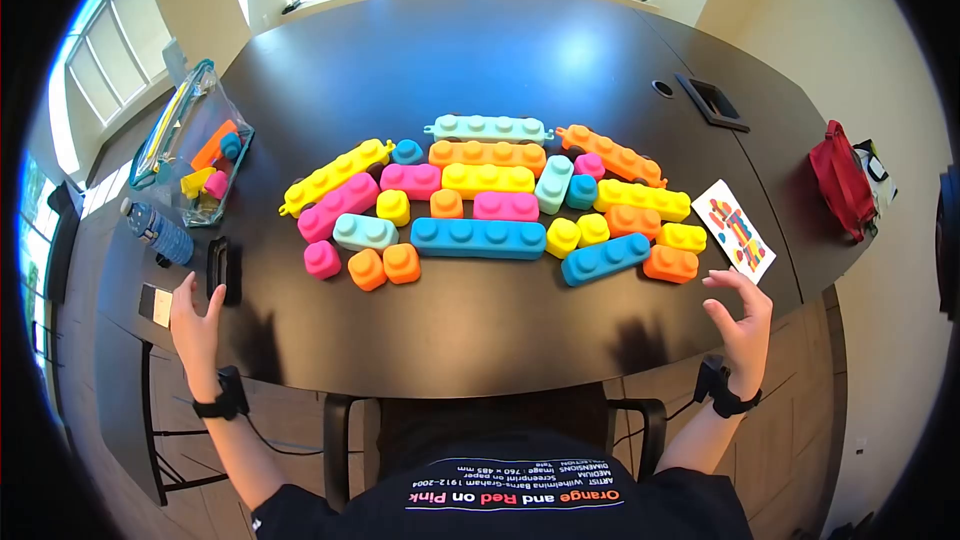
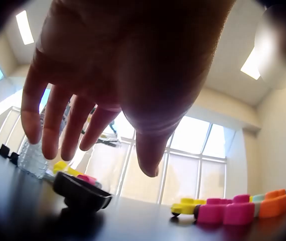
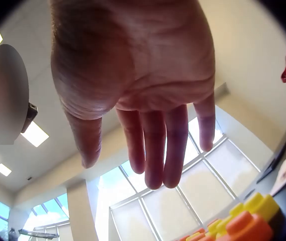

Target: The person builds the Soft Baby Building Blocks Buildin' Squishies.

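My left hand is held up over the left front of the table, fingers apart and holding nothing. Closest to it lies a black case-like object, also seen below the fingers in the left wrist view. The right hand is raised at the right front, its fingers extended and empty in the right wrist view. Just beyond it are an orange block and a printed card. Between the hands spreads a group of soft building blocks, among them a long blue block and a pink block.
Wheeled bases, such as the light teal one, line the back of the blocks. A water bottle and a clear bag with more blocks stand at left. A red bag lies at the right edge. The table extends far back.
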A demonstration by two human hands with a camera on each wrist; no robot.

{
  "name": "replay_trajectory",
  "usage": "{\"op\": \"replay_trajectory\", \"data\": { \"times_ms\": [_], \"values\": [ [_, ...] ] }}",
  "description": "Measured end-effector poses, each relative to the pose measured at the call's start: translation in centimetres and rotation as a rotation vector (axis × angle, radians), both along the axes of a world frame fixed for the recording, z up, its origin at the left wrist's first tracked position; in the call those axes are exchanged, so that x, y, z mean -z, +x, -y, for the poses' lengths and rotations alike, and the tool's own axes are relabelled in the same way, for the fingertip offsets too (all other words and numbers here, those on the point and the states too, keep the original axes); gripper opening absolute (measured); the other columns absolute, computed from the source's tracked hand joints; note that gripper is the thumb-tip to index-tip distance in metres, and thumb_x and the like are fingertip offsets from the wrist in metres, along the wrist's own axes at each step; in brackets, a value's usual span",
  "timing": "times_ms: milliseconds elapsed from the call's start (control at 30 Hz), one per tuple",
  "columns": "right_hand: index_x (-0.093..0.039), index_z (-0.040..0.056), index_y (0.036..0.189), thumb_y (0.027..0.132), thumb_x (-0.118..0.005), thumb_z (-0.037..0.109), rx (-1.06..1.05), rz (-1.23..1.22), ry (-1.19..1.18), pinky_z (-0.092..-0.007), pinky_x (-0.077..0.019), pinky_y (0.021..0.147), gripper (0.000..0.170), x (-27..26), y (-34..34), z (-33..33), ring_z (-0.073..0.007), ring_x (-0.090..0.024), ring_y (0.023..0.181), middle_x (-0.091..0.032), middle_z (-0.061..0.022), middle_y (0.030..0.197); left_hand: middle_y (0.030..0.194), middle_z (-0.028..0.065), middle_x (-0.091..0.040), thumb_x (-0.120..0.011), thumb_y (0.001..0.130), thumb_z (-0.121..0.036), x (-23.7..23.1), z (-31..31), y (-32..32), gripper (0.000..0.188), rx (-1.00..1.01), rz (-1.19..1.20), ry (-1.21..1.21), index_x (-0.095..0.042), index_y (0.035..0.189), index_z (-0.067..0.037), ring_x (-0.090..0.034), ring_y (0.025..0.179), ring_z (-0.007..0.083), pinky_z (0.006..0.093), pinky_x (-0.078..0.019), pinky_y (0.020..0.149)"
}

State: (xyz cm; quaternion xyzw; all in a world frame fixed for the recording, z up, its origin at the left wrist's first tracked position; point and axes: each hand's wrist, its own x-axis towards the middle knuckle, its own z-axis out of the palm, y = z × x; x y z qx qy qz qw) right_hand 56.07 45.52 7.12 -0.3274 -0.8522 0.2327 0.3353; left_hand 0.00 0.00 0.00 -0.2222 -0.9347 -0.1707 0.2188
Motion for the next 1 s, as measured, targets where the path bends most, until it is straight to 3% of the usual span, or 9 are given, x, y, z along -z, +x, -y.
{"op": "replay_trajectory", "data": {
  "times_ms": [67, 133, 167, 333, 467, 600, 800, 867, 1000],
  "values": [
    [-0.073, -0.0007, 0.114, 0.088, -0.082, 0.025, -0.024, 0.022, 0.052, -0.0447, -0.0475, 0.112, 0.037, 0.1, -1.2, 0.5, -0.0244, -0.073, 0.103, -0.078, -0.0112, 0.101, 0.127, 0.0148, -0.071, -0.077, 0.097, -0.036, -1.7, -1.6, 3.3, 0.051, -0.016, -0.115, 0.046, -0.068, 0.132, -0.001, -0.067, 0.116, 0.0319, 0.0416, -0.0508, 0.098],
    [-0.074, 0.0014, 0.110, 0.084, -0.085, 0.021, -0.047, 0.013, 0.125, -0.0547, -0.0455, 0.115, 0.034, 0.2, -2.5, 0.7, -0.0297, -0.075, 0.100, -0.079, -0.0118, 0.100, 0.125, 0.0118, -0.072, -0.075, 0.099, -0.030, -3.6, -3.5, 6.7, 0.041, -0.053, -0.043, 0.373, -0.069, 0.130, -0.003, -0.067, 0.116, 0.0259, 0.0395, -0.0499, 0.097],
    [-0.074, 0.0018, 0.109, 0.084, -0.086, 0.020, -0.055, 0.000, 0.149, -0.0544, -0.0462, 0.114, 0.033, 0.4, -3.0, 0.9, -0.0295, -0.075, 0.099, -0.078, -0.0114, 0.099, 0.120, 0.0083, -0.074, -0.074, 0.100, -0.026, -3.6, -3.8, 7.3, 0.034, -0.023, -0.102, 0.444, -0.071, 0.127, -0.005, -0.067, 0.112, 0.0204, 0.0367, -0.0498, 0.093],
    [-0.074, 0.0029, 0.107, 0.083, -0.086, 0.018, -0.119, -0.024, 0.156, -0.0532, -0.0469, 0.114, 0.031, 0.9, -4.2, 1.0, -0.0284, -0.076, 0.098, -0.079, -0.0101, 0.097, 0.115, 0.0073, -0.076, -0.073, 0.100, -0.017, -4.0, -6.0, 8.5, 0.025, 0.123, -0.112, 0.614, -0.073, 0.122, -0.004, -0.070, 0.107, 0.0188, 0.0334, -0.0516, 0.089],
    [-0.075, 0.0033, 0.106, 0.082, -0.087, 0.015, -0.165, -0.016, 0.195, -0.0524, -0.0482, 0.112, 0.029, 0.4, -6.0, 0.8, -0.0283, -0.075, 0.097, -0.078, -0.0092, 0.096, 0.114, 0.0091, -0.076, -0.074, 0.097, -0.011, -8.2, -10.9, 8.2, 0.026, 0.507, -0.014, 0.508, -0.072, 0.122, -0.003, -0.072, 0.106, 0.0202, 0.0332, -0.0526, 0.089],
    [-0.076, 0.0045, 0.106, 0.080, -0.089, 0.016, -0.291, 0.029, 0.278, -0.0515, -0.0503, 0.109, 0.031, -0.8, -8.8, 1.6, -0.0289, -0.074, 0.093, -0.077, -0.0087, 0.096, 0.115, 0.0151, -0.073, -0.074, 0.090, -0.006, -8.1, -18.5, 1.2, 0.039, 0.838, -0.062, 0.099, -0.067, 0.128, -0.003, -0.067, 0.113, 0.0344, 0.0398, -0.0526, 0.098],
    [-0.076, 0.0044, 0.104, 0.079, -0.089, 0.015, -0.377, 0.062, 0.290, -0.0497, -0.0523, 0.108, 0.030, -1.1, -9.5, 3.0, -0.0291, -0.074, 0.094, -0.077, -0.0084, 0.097, 0.118, 0.0192, -0.072, -0.078, 0.084, -0.012, -2.3, -23.9, -7.8, 0.053, 0.788, 0.164, -0.269, -0.063, 0.134, -0.003, -0.067, 0.114, 0.0379, 0.0421, -0.0541, 0.100],
    [-0.076, 0.0039, 0.105, 0.081, -0.088, 0.015, -0.337, 0.021, 0.171, -0.0496, -0.0525, 0.108, 0.029, -0.8, -8.3, 2.7, -0.0292, -0.075, 0.096, -0.078, -0.0090, 0.098, 0.118, 0.0220, -0.073, -0.078, 0.082, -0.014, -3.5, -24.8, -7.3, 0.055, 0.681, 0.565, -0.290, -0.063, 0.133, -0.001, -0.071, 0.107, 0.0376, 0.0424, -0.0576, 0.094],
    [-0.076, 0.0028, 0.106, 0.082, -0.086, 0.015, -0.227, -0.025, 0.130, -0.0487, -0.0526, 0.107, 0.028, -0.3, -6.8, 1.9, -0.0298, -0.076, 0.098, -0.079, -0.0098, 0.098, 0.119, 0.0228, -0.073, -0.080, 0.080, -0.014, -3.0, -25.0, -8.3, 0.056, 0.713, 0.505, -0.334, -0.063, 0.132, 0.001, -0.071, 0.108, 0.0371, 0.0411, -0.0578, 0.094]
  ]
}}
